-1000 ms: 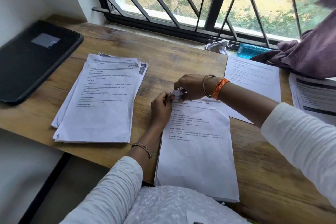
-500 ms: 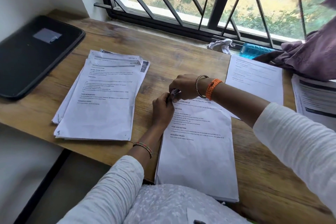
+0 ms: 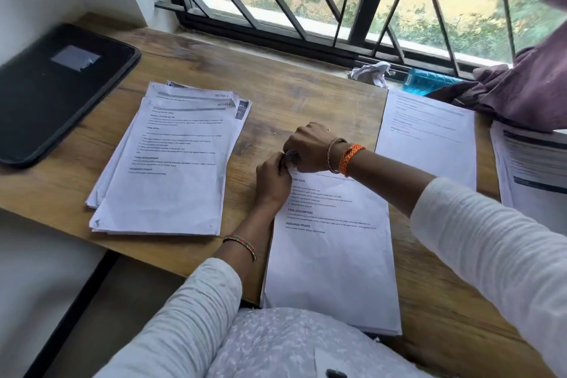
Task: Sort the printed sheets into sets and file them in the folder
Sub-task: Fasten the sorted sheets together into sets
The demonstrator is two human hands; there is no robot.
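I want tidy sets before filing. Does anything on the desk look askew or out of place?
Yes. The left stack is fanned, its sheets misaligned and corners sticking out at the top. A crumpled paper lies by the window. Both hands, left and right, pinch the top corner of the centre stack.

Corner under our hands: our left hand (image 3: 271,182) and right hand (image 3: 308,147) cover the top left corner of the middle set (image 3: 333,255); the grip's contents we cannot tell.
Print: body lines too small to read.
Right stack (image 3: 534,169): cut off at the right edge.
Black folder (image 3: 58,92): cut at the left edge.
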